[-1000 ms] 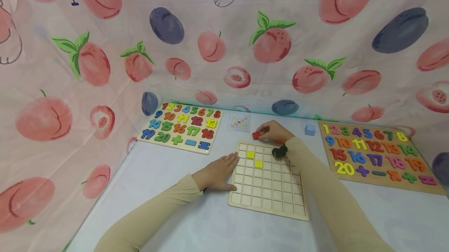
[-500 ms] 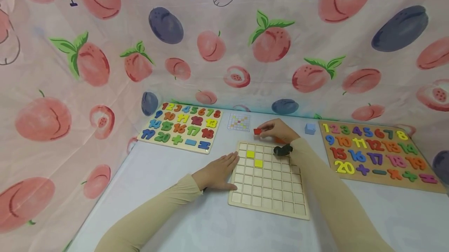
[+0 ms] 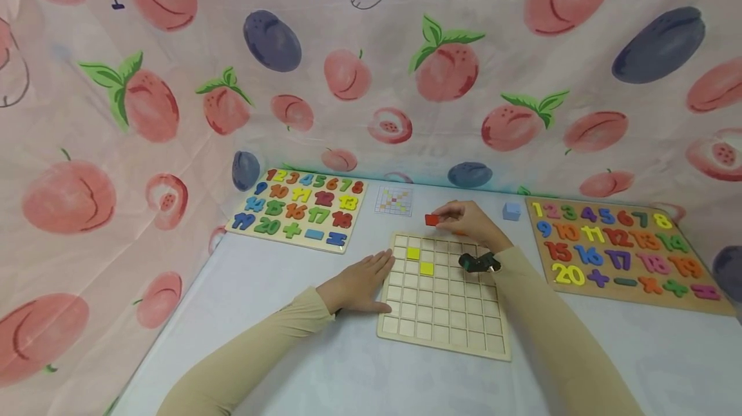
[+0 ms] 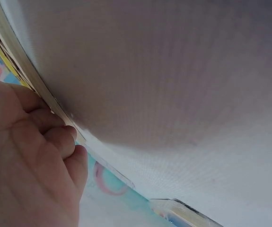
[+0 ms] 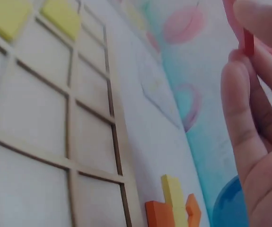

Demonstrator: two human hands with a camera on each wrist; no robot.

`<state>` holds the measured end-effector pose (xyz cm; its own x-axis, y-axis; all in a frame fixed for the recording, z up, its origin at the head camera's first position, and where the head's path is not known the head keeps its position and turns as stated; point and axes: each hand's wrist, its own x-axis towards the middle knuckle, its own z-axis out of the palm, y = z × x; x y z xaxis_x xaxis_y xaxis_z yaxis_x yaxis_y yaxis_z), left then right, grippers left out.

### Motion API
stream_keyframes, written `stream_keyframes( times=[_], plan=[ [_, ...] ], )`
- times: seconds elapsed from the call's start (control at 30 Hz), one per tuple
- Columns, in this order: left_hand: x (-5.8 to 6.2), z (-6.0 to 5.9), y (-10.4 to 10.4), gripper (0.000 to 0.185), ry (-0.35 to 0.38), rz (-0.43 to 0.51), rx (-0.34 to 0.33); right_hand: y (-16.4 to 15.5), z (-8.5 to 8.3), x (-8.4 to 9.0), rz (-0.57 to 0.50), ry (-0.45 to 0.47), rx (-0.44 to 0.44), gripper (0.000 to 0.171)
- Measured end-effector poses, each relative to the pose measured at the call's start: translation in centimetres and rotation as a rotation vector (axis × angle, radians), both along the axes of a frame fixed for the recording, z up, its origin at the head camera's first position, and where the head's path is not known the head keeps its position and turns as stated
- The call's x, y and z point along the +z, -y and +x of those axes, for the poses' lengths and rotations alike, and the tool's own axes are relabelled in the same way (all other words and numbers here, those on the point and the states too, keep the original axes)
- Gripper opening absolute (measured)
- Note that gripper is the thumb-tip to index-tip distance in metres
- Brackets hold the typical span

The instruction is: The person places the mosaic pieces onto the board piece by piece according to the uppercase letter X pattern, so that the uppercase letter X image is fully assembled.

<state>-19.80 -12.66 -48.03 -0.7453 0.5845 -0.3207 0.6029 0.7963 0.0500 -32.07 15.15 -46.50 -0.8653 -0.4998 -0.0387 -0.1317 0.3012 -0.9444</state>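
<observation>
My right hand (image 3: 468,221) pinches a small red square tile (image 3: 431,219) between thumb and fingers, just beyond the far edge of a wooden grid board (image 3: 458,322). In the right wrist view that red tile (image 5: 249,41) is seen edge-on, above the table. Two yellow tiles, a farther one (image 3: 413,254) and a nearer one (image 3: 426,268), lie diagonally in squares at the board's upper left. My left hand (image 3: 361,286) rests along the left edge of the board, fingers extended in the head view. The left wrist view shows its fingertips (image 4: 62,139) touching the wooden rim.
Behind the board lie loose orange (image 5: 158,213) and yellow pieces (image 5: 173,196), mostly hidden by my hand in the head view. A colored pattern card (image 3: 394,201), a pale blue cube (image 3: 511,212) and number boards at left (image 3: 278,213) and right (image 3: 632,248) stand around.
My right hand, with the red tile pinched in it, has shifted slightly to the right, and the tile now faces the camera flatter. The left hand and both yellow tiles stay put.
</observation>
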Motion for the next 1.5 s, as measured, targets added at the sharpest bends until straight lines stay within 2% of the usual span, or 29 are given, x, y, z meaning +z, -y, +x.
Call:
stream_keyframes(
  times=[0.3,0.6,0.77,1.0,1.3,1.5],
  plan=[
    [-0.1,-0.1,0.1,0.099,0.003,0.005,0.002,-0.5,3.6,0.4,-0.033,0.026,-0.054,0.042],
    [-0.1,-0.2,0.1,0.099,-0.001,0.016,-0.007,-1.4,6.7,-0.8,0.003,0.068,-0.105,0.043],
    [-0.1,-0.1,0.1,0.097,0.009,0.034,-0.008,-2.0,7.5,-1.6,0.06,0.066,-0.109,0.041],
    [0.0,-0.1,0.2,0.098,0.012,0.037,0.001,-2.2,8.5,-2.2,0.102,-0.005,-0.041,0.036],
    [0.1,0.0,0.2,0.1,0.018,0.026,0.011,-1.7,8.7,-3.2,0.229,-0.029,-0.003,0.026],
    [0.1,0.0,0.1,0.099,0.012,0.028,0.007,-1.5,8.7,-3.2,0.278,-0.067,0.012,0.025]
  ],
)
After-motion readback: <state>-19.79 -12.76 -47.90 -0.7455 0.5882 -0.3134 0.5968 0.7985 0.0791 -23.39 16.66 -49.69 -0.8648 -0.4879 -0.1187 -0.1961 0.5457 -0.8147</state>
